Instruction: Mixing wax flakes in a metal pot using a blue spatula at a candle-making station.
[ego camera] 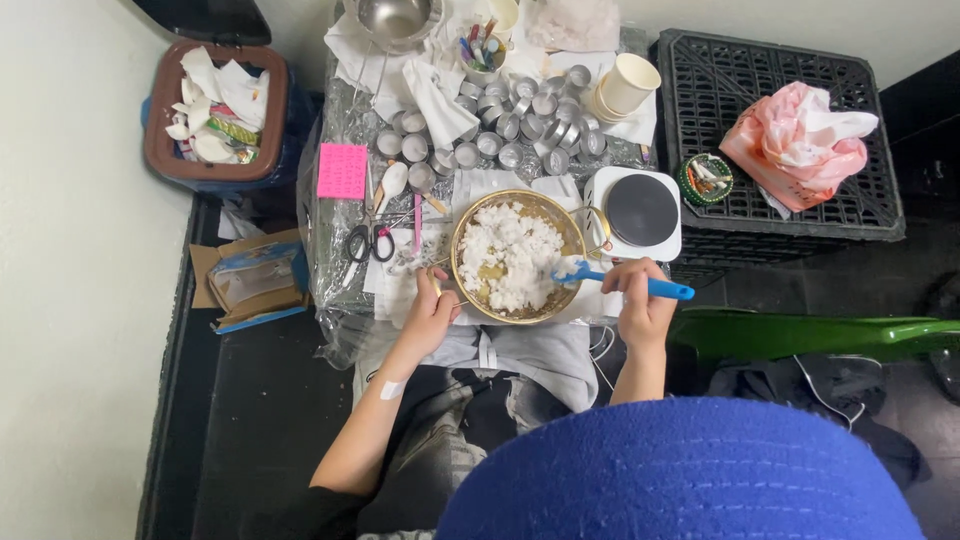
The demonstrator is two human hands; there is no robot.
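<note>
Right hand (640, 300) clenches blue spatula (640, 284) handle; left hand (432, 312) steadies gold bowl (470, 296) rim; white flakes (508, 250) look light, crumbly

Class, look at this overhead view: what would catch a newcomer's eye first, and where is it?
The gold bowl heaped with white chunks sits mid-table, the left hand at its rim and the right hand holding a blue spatula in it. Behind it cluster small metal cups; a pink cloth lies on the black crate at right.
</note>
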